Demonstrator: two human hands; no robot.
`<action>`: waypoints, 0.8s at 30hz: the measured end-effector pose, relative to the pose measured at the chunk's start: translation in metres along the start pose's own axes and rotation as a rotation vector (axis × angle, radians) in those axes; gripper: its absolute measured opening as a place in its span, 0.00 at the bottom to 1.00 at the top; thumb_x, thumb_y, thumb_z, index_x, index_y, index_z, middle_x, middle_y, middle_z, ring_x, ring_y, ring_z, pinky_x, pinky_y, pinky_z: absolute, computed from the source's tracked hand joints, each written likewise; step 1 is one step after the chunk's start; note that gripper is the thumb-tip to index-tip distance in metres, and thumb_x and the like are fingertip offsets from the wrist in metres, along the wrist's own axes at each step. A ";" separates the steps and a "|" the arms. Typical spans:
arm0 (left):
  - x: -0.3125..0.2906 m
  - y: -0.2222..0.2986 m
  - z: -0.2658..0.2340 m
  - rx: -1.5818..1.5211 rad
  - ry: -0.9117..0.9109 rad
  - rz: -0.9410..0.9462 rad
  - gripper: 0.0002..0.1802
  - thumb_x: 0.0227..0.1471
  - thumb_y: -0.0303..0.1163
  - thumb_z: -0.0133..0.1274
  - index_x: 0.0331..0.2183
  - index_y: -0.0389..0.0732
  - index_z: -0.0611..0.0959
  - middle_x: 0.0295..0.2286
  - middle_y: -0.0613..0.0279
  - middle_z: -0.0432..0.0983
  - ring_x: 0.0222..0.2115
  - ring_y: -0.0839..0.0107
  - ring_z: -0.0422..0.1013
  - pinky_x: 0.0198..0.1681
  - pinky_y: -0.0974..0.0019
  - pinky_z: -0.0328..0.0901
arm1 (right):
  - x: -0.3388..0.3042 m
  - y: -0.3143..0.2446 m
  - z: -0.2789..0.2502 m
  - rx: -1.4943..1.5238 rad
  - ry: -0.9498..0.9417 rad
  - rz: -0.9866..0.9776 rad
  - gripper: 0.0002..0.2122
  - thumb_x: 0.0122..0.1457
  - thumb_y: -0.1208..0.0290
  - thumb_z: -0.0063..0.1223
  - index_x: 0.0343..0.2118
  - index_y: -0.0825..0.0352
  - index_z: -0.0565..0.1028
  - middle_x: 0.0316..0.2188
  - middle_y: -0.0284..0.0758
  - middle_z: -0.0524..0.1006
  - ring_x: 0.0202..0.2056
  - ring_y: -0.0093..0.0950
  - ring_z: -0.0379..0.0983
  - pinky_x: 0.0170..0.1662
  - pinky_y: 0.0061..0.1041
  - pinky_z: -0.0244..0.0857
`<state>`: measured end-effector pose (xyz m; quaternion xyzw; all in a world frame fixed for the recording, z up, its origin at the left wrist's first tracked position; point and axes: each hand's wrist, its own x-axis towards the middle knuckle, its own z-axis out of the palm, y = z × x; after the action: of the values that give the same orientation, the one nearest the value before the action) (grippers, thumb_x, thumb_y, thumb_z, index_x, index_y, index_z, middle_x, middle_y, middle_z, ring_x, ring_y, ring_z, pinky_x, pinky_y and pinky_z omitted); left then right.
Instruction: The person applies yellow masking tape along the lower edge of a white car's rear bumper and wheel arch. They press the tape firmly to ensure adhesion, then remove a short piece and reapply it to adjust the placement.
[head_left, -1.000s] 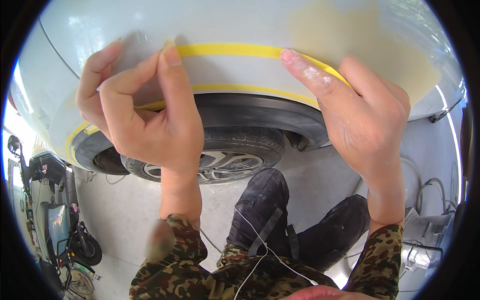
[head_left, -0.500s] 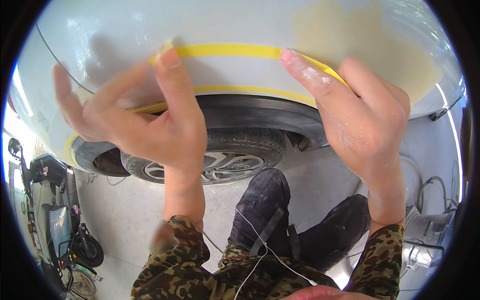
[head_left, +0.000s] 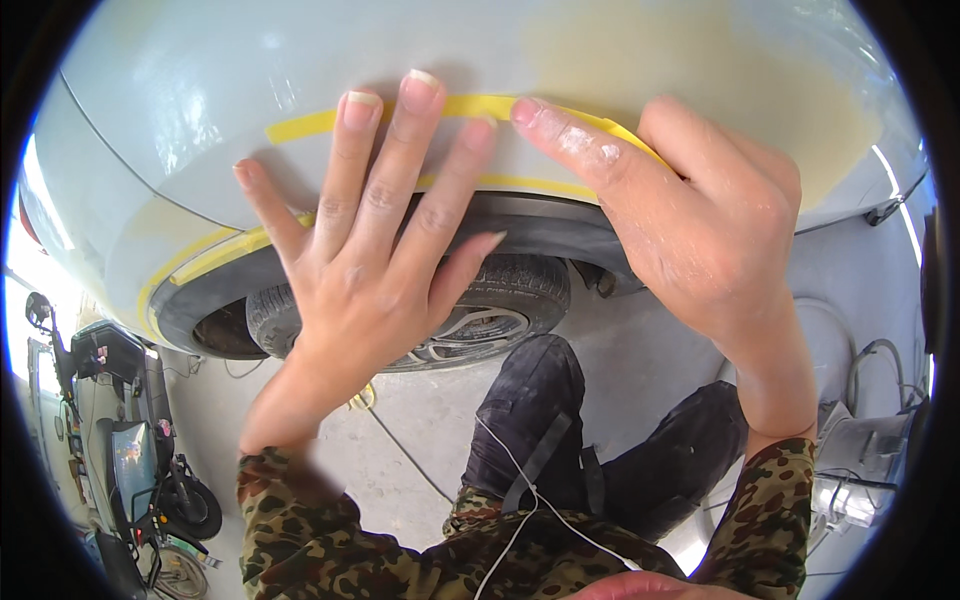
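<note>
A strip of yellow masking tape point(head_left: 300, 127) curves across the pale grey car panel point(head_left: 330, 50), above the wheel arch. My left hand point(head_left: 360, 265) lies with fingers spread, its middle fingertips over that strip. Farther right, my right hand point(head_left: 705, 225) has its index fingertip on the tape, and the strip runs back from there into its bent fingers; a tape roll, if any, is hidden by the hand. White powder marks that index finger. More yellow tape point(head_left: 540, 185) follows the edge of the black arch trim point(head_left: 550, 222), partly behind my left hand.
A beige patch point(head_left: 700, 60) covers the panel at upper right. Below the arch is the wheel point(head_left: 510, 285). A scooter point(head_left: 130, 450) stands at left, hoses point(head_left: 880, 355) and a metal machine point(head_left: 855, 460) at right. A cable point(head_left: 405, 450) crosses the floor beside my legs point(head_left: 525, 420).
My left hand has gone from a blurred, half-curled pose at the tape's left end to lying flat with fingers spread. My right hand's fingertip stays on the tape, slightly farther left in view.
</note>
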<state>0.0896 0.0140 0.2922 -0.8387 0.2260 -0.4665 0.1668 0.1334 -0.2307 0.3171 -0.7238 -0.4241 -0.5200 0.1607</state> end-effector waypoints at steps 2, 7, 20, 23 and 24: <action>-0.003 -0.005 -0.007 0.033 -0.056 0.038 0.37 0.57 0.53 0.61 0.65 0.58 0.74 0.71 0.51 0.54 0.73 0.51 0.45 0.70 0.31 0.19 | -0.002 0.005 0.001 0.020 0.009 -0.030 0.20 0.47 0.80 0.68 0.45 0.59 0.87 0.18 0.26 0.60 0.17 0.21 0.59 0.19 0.22 0.51; -0.006 -0.006 -0.019 0.084 -0.165 0.064 0.35 0.55 0.52 0.63 0.64 0.68 0.75 0.71 0.48 0.51 0.73 0.48 0.44 0.70 0.29 0.21 | -0.018 0.023 -0.014 0.252 -0.107 0.056 0.17 0.49 0.79 0.68 0.44 0.60 0.87 0.18 0.26 0.63 0.17 0.22 0.58 0.20 0.22 0.49; -0.014 -0.009 -0.017 0.052 -0.159 0.099 0.41 0.48 0.48 0.69 0.64 0.59 0.76 0.71 0.42 0.50 0.73 0.44 0.42 0.70 0.30 0.21 | -0.062 0.066 -0.035 0.028 -0.149 -0.021 0.25 0.49 0.86 0.64 0.52 0.61 0.84 0.19 0.30 0.61 0.18 0.24 0.58 0.21 0.22 0.49; -0.013 -0.011 -0.016 0.037 -0.122 0.107 0.40 0.49 0.48 0.69 0.63 0.58 0.77 0.71 0.44 0.52 0.73 0.45 0.43 0.71 0.31 0.21 | -0.061 0.061 -0.034 -0.010 -0.130 -0.018 0.26 0.48 0.87 0.63 0.52 0.61 0.84 0.19 0.30 0.60 0.18 0.24 0.57 0.21 0.22 0.49; -0.013 -0.011 -0.015 0.031 -0.109 0.108 0.39 0.49 0.49 0.69 0.63 0.58 0.78 0.70 0.45 0.52 0.73 0.45 0.43 0.71 0.31 0.20 | -0.061 0.059 -0.035 -0.025 -0.140 -0.007 0.26 0.47 0.87 0.63 0.52 0.60 0.84 0.19 0.30 0.60 0.18 0.24 0.57 0.21 0.22 0.49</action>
<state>0.0734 0.0286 0.2962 -0.8467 0.2545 -0.4140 0.2168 0.1523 -0.3165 0.2893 -0.7589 -0.4305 -0.4738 0.1197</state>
